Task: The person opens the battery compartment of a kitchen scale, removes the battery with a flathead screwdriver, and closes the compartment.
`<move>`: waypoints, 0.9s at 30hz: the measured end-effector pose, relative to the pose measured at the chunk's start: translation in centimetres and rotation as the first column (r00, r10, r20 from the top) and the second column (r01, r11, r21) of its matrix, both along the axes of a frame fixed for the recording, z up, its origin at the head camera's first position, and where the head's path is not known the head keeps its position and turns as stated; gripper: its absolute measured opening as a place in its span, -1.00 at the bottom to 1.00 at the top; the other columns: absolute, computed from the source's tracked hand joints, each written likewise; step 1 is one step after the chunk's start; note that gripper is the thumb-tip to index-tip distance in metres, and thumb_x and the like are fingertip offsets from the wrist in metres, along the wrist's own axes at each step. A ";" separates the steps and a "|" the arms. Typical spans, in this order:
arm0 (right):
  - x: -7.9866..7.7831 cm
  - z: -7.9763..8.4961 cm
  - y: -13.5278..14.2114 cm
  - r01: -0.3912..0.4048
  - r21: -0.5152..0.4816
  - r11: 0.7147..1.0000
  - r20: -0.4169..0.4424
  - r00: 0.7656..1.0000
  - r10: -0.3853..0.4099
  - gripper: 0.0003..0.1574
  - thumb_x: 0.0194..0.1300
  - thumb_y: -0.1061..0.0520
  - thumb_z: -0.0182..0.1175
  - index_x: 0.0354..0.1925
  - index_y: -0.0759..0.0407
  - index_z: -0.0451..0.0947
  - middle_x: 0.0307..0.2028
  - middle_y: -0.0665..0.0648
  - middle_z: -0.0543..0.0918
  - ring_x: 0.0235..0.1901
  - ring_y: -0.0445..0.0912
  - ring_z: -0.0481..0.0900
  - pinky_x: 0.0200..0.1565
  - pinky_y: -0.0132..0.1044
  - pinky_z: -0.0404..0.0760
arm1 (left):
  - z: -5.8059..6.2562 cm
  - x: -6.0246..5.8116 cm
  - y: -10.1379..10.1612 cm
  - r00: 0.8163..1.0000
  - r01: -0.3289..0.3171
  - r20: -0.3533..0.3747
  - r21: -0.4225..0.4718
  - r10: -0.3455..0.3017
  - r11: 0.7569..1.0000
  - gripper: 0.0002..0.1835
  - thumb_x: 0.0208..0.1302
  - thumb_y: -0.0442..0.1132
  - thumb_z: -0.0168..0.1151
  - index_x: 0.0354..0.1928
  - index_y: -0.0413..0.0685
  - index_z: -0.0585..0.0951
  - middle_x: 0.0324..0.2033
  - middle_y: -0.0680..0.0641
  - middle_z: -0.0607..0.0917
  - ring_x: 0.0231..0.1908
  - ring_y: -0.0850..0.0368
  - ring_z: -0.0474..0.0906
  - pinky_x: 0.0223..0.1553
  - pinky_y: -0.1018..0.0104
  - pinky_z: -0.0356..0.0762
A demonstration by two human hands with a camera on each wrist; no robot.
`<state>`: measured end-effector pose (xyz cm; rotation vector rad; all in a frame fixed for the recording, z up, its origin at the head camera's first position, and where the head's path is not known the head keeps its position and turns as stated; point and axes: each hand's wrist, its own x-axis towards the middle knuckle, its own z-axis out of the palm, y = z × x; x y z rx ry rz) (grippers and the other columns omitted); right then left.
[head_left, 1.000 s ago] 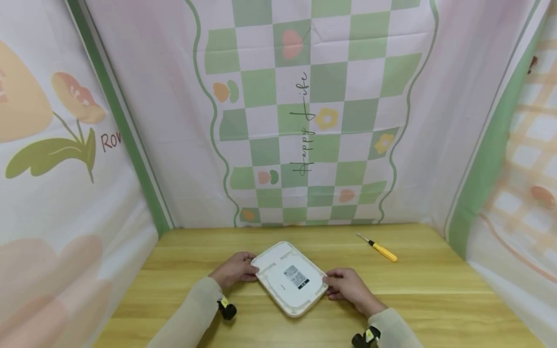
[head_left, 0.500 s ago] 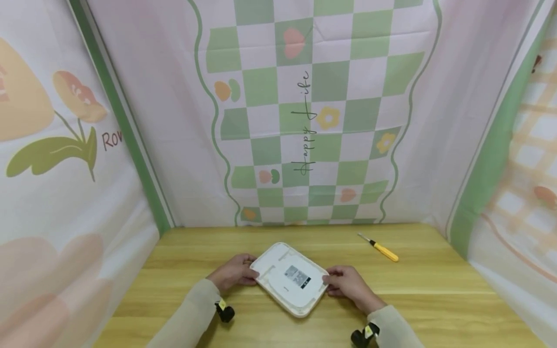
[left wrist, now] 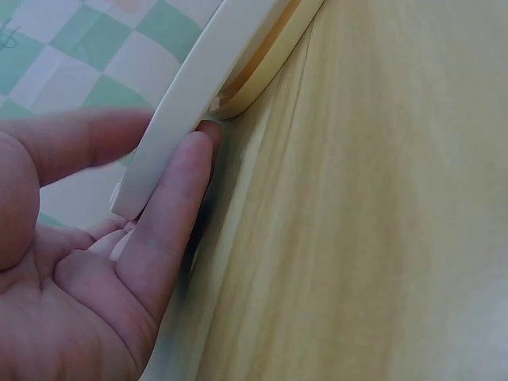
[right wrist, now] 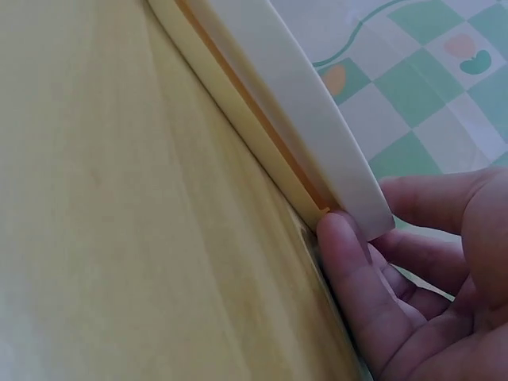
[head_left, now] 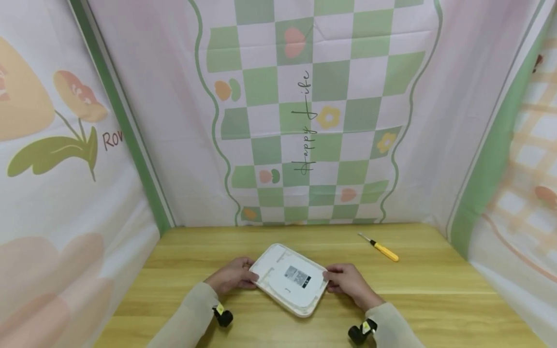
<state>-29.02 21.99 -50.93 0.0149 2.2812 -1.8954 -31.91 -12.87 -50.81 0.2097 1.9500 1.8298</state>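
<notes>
A flat white plastic device with rounded corners (head_left: 276, 282) lies slantwise on the wooden table, a printed grey label (head_left: 298, 276) on its upward face. My left hand (head_left: 232, 276) pinches its left corner, thumb above and fingers beneath. At the opposite corner, my right hand (head_left: 349, 284) grips the edge in the same way. In the left wrist view the device's white side (left wrist: 186, 103) runs between thumb and fingers, and its lower part nearly meets the table. The right wrist view shows an orange-toned groove along its underside (right wrist: 254, 95), with a fingertip under the rim.
A screwdriver with a yellow handle (head_left: 385, 251) lies on the table (head_left: 435, 275) at the back right, its tip pointing away to the left. Patterned cloth (head_left: 326, 159) hangs behind the table and on both sides.
The white device has turned a little counter-clockwise on the table. My left hand has come slightly nearer and my right hand has moved slightly away, both keeping their grip. The screwdriver stays put.
</notes>
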 end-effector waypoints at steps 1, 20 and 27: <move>-0.1 0.0 -0.1 0.007 0.003 1.000 0.002 1.000 -0.007 -0.56 0.32 0.26 0.22 0.05 0.58 0.47 -0.33 0.23 0.66 -0.43 -0.01 0.64 -0.31 -0.14 0.73 | -0.1 0.1 0.0 1.000 0.002 0.001 0.000 -0.002 1.000 -0.56 0.21 -0.51 0.24 0.10 -0.47 0.37 -0.19 -0.29 0.60 -0.30 -0.01 0.64 -0.21 0.17 0.71; -1.3 0.1 -0.3 0.039 0.019 0.999 -0.003 0.999 -0.039 -0.63 0.30 0.31 0.21 0.00 0.56 0.50 -0.33 0.23 0.66 -0.41 0.01 0.64 -0.32 -0.13 0.73 | -0.9 1.4 0.2 0.999 -0.042 0.006 0.042 0.042 0.998 -0.63 0.23 -0.48 0.23 0.03 -0.42 0.37 -0.25 -0.30 0.59 -0.34 -0.01 0.63 -0.22 0.16 0.71; -1.8 0.5 -0.5 0.038 0.024 0.999 -0.026 0.999 -0.037 -0.60 0.30 0.32 0.21 0.02 0.60 0.47 -0.30 0.25 0.67 -0.38 0.03 0.66 -0.29 -0.11 0.73 | -1.0 1.8 0.6 0.996 -0.083 0.025 0.033 0.083 0.996 -0.59 0.22 -0.49 0.23 0.06 -0.43 0.34 -0.24 -0.31 0.59 -0.33 -0.02 0.62 -0.20 0.15 0.70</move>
